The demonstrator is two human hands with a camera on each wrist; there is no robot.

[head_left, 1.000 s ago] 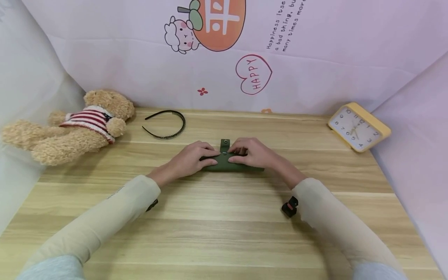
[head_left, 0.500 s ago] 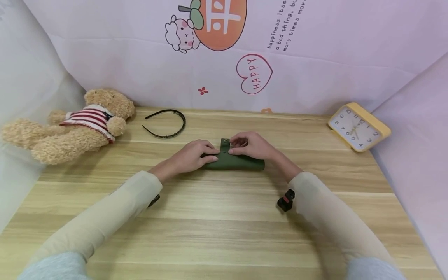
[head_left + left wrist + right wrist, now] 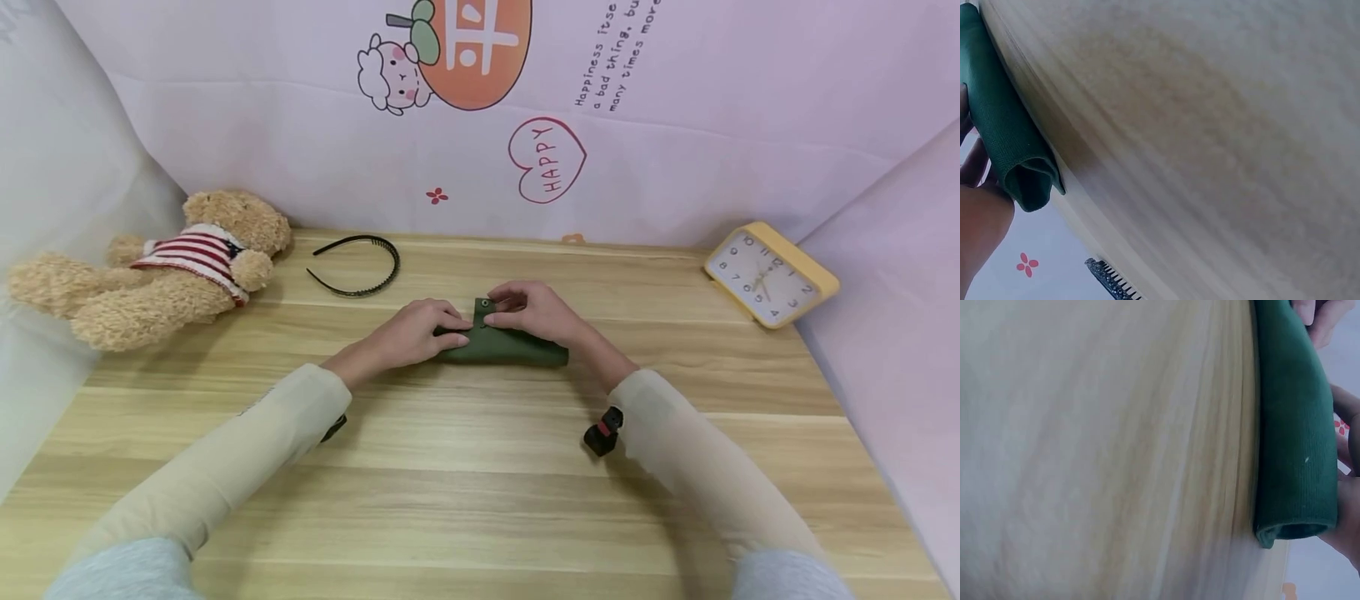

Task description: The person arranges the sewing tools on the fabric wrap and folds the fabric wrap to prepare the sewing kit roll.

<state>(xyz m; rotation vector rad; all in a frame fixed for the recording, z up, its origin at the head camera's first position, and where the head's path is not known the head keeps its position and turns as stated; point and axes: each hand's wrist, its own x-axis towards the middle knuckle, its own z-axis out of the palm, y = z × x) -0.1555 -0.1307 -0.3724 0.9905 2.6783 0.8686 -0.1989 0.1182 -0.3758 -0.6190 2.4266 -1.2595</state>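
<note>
A dark green rolled pouch point(image 3: 510, 346) lies on the wooden table, its short snap strap point(image 3: 483, 308) standing up from the far side with a metal snap near its end. My left hand point(image 3: 412, 333) holds the left part of the roll, thumb on the near side and fingers over the top. My right hand point(image 3: 543, 315) is at the strap, its thumb at the strap's base and its curled fingers at the right edge. The right wrist view shows the hollow right end of the pouch point(image 3: 1297, 456); the left wrist view shows the pouch's other open end point(image 3: 1029, 181).
A black toothed headband point(image 3: 393, 258) lies behind and left of the pouch. Farther left is a teddy bear point(image 3: 172, 275) in a striped shirt. A yellow-framed clock point(image 3: 768, 271) stands at the back right. A printed cloth point(image 3: 675, 192) hangs behind the table.
My right hand has shifted up and left from the top of the roll to the strap, uncovering more of the roll's right part. My left hand stays almost in place.
</note>
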